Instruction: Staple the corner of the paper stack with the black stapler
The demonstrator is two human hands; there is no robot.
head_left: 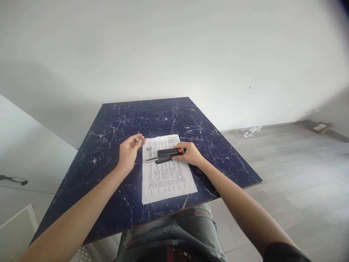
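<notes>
A black stapler (167,153) with an orange part at its rear rests over a printed sheet of paper (169,185). A thin metal rod (151,159) sticks out of its front, to the left. My right hand (190,154) grips the stapler's rear end between thumb and fingers. Above the paper's left edge, my left hand (129,148) pinches a small silvery piece (137,139), which looks like a strip of staples. Another small grey strip of staples (148,148) lies on the paper, between my left hand and the stapler.
The paper lies on a dark blue, marble-patterned table (131,120), whose near edge is by my lap. A pale wall stands behind it. On the floor to the right are a clear plastic bottle (252,131) and a piece of cardboard (321,127).
</notes>
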